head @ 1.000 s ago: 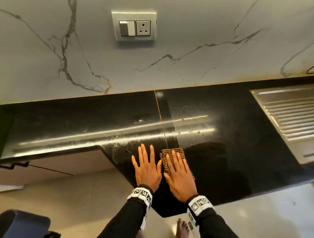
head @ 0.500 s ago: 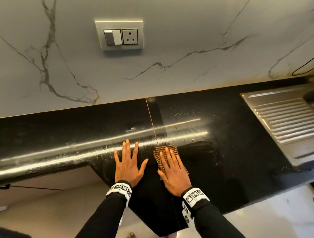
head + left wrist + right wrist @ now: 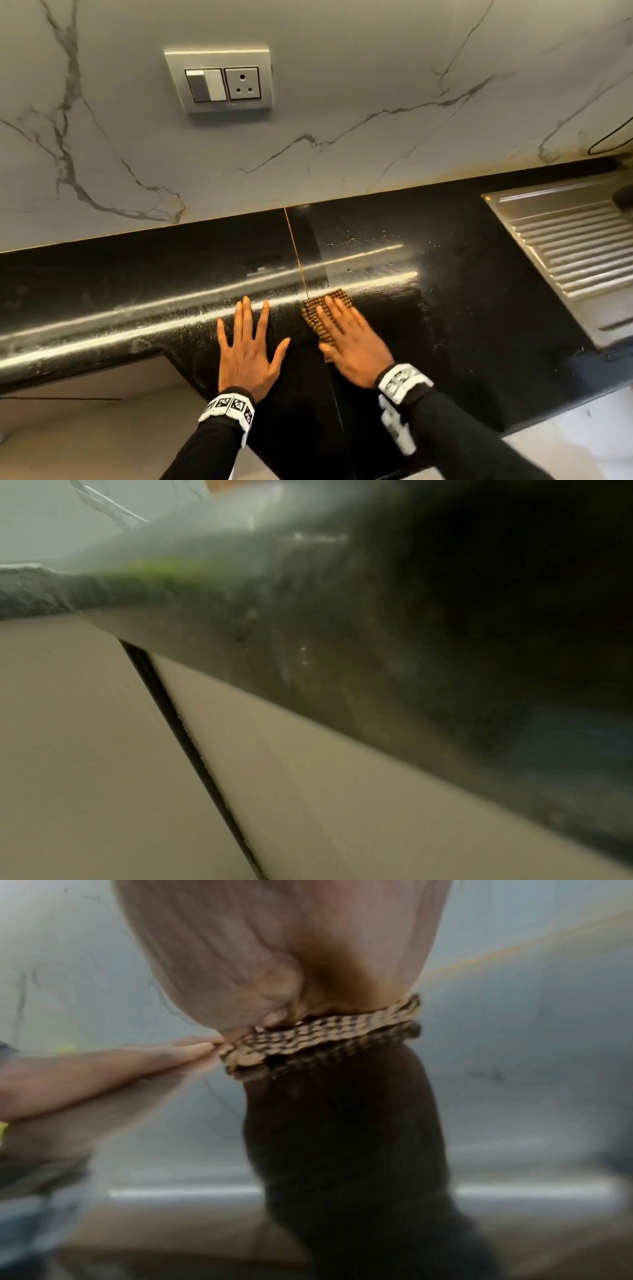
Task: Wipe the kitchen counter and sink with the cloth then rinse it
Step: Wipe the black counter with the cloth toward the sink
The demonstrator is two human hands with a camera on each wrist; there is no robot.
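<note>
Pressing down with straight fingers, the right hand (image 3: 356, 346) is lying flat on the checked cloth (image 3: 320, 313), holding it against the black counter (image 3: 479, 308) without curling round it. Just left of the cloth, the left hand (image 3: 248, 356) is resting palm-down on the counter, fingers spread and holding nothing. Beyond the cloth, water drops are glinting near the marble wall (image 3: 342, 102). Well to the right of the cloth, the steel sink (image 3: 565, 246) drainboard is showing its ribs.
</note>
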